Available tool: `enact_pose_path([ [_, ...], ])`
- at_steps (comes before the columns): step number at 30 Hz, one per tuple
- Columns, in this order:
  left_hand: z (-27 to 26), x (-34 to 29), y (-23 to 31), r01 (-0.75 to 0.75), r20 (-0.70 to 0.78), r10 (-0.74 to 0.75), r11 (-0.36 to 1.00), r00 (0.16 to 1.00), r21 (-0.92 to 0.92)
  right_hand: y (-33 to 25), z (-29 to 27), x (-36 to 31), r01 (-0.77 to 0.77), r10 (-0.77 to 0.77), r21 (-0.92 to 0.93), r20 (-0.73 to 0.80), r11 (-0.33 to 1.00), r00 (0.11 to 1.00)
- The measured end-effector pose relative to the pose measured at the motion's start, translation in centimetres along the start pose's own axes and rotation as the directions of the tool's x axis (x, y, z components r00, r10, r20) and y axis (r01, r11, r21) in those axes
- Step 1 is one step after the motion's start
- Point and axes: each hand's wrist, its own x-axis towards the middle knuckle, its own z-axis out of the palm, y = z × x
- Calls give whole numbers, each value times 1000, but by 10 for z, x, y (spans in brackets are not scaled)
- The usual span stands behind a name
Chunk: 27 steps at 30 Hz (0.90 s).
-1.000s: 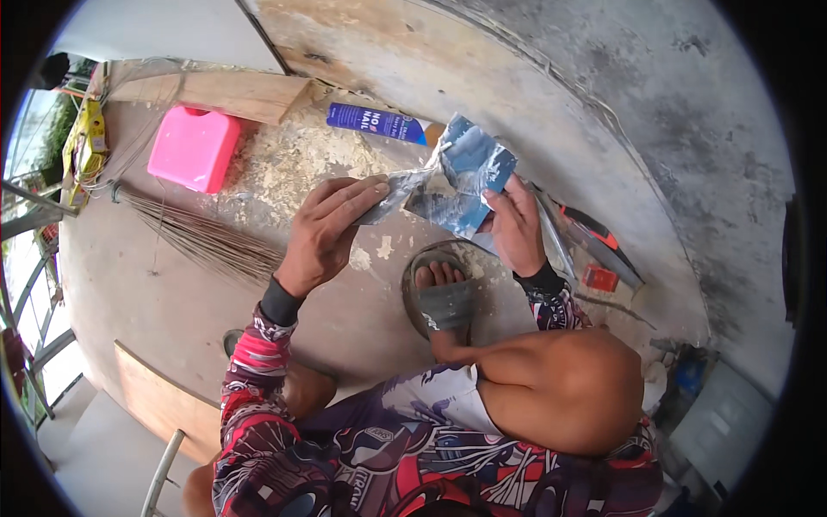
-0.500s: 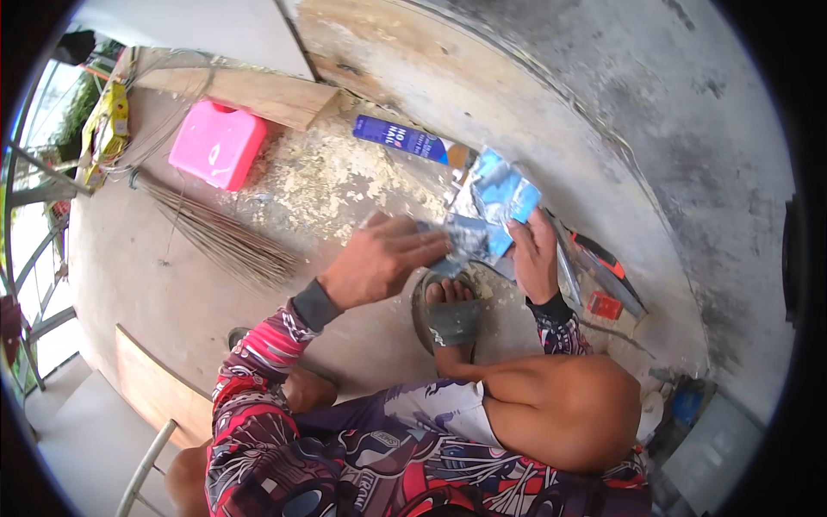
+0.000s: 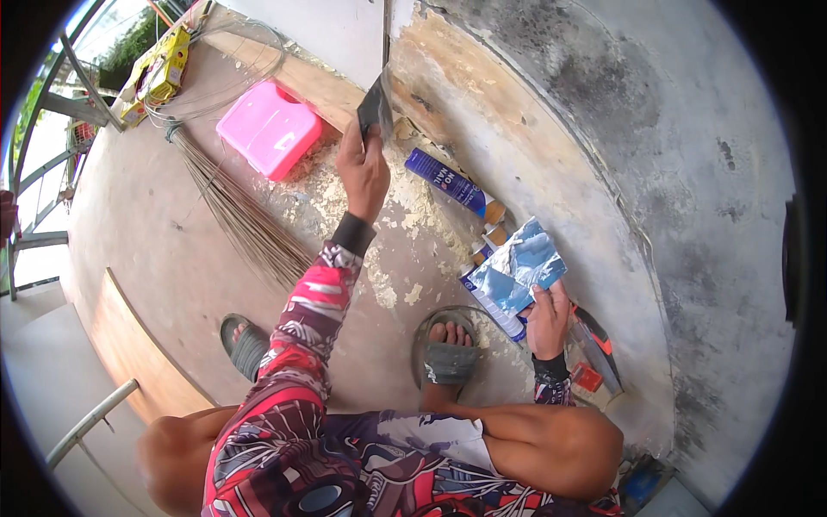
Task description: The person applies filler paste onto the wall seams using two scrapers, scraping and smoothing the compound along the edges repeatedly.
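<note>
My left hand (image 3: pixel 363 169) is stretched out toward the wall base and grips a dark flat scraper blade (image 3: pixel 376 105) held upright. My right hand (image 3: pixel 548 320) stays low near my right knee and holds a crumpled silver-and-blue foil pouch (image 3: pixel 515 268). A blue adhesive tube (image 3: pixel 446 183) lies on the floor between the two hands, along the wall. Pale scraped debris (image 3: pixel 392 226) is scattered on the concrete floor under my left forearm.
A pink plastic jerrycan (image 3: pixel 269 128) lies at the upper left beside a twig broom (image 3: pixel 237 215). A wooden plank (image 3: pixel 284 71) runs along the wall. A red-and-black tool (image 3: pixel 596 343) lies right of my right hand. My sandalled feet (image 3: pixel 448 351) rest on the floor.
My left hand left the foil pouch, reached forward and up to the wall base, and now holds the dark scraper. My right hand kept the pouch and lowered a little.
</note>
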Motion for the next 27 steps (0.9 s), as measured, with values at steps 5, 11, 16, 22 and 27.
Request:
enact_pose_path([
  [5,45,22,-10,-245,-158,284,942,946,229,2,-8,-1,3,-3,-2,-15,1000,1000],
  [11,68,32,-21,-325,-194,394,893,898,311,6,-19,-2,-11,10,-66,-24,998,1000],
  [16,80,34,-30,-363,-212,441,874,872,323,12,-28,0,-34,34,-22,-8,999,999],
  [22,97,33,-42,-348,-281,432,887,857,303,11,-24,0,-13,12,-102,-19,995,1000],
  [27,116,35,-36,-278,-231,417,841,879,464,12,-20,0,-13,12,-34,-30,999,999],
])
